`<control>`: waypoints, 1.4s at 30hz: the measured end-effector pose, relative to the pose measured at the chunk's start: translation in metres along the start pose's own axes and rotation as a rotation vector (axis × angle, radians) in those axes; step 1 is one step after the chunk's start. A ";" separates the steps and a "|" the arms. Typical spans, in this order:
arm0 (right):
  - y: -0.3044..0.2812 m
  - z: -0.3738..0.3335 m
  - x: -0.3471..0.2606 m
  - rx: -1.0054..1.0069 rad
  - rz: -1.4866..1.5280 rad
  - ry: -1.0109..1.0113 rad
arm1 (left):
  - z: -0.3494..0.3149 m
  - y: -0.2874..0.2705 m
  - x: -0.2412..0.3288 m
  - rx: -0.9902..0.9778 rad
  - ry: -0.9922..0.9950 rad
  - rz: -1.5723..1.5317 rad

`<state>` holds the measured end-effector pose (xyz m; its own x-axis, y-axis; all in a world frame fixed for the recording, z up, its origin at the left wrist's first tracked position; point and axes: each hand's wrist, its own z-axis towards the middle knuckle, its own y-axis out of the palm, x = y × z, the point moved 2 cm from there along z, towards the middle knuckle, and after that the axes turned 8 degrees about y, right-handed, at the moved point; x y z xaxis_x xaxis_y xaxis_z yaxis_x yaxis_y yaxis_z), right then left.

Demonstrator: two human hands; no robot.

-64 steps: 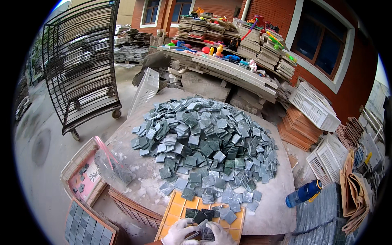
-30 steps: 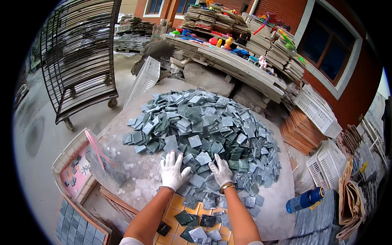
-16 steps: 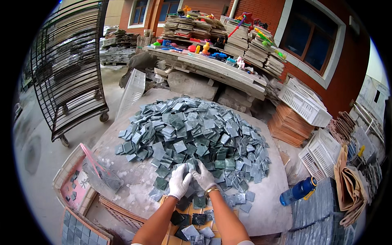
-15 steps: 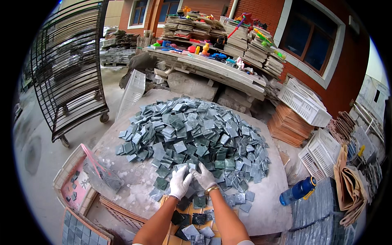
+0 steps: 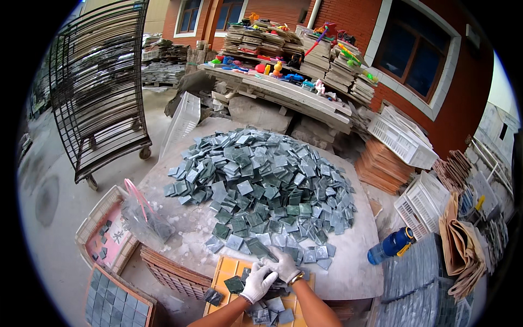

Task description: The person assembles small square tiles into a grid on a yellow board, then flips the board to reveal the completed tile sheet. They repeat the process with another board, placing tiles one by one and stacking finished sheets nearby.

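Observation:
Both my hands wear white gloves and are close together over a yellow gridded tray [image 5: 222, 266] at the near edge of the table. My right hand [image 5: 284, 266] is closed around dark green-grey square stone tiles [image 5: 259, 248], which jut out past its fingertips. Just nearer and to the left is my left hand [image 5: 258, 284], its fingers curled beside the right hand; what they hold is hidden. Loose dark tiles [image 5: 234, 284] lie on the tray beside and below the left hand. Beyond my hands spreads a large heap of similar tiles [image 5: 261, 180].
A clear bag with pink handles [image 5: 144, 212] and a pale basket [image 5: 90, 234] are at left, above a framed panel of set tiles [image 5: 117, 300]. A blue bottle [image 5: 390, 245] stands at right near white crates [image 5: 419, 204]. A wheeled rack [image 5: 101, 98] stands back left.
Both hands have moved from the near edge of the heap toward me, over the yellow tray, with tiles in the right hand. More of the tray now shows. The view has shifted slightly.

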<state>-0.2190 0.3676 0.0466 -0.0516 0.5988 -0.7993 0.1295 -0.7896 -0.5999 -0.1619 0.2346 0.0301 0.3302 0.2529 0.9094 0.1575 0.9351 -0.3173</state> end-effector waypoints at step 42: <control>0.031 -0.274 -0.014 0.256 -0.318 0.040 | -0.200 -0.061 0.053 -0.118 0.255 0.785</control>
<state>0.0570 0.3716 0.0489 -0.0099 0.8189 -0.5738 -0.1379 -0.5695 -0.8103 0.0323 0.1412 0.0438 0.5831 0.7435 0.3275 -0.1145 0.4743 -0.8729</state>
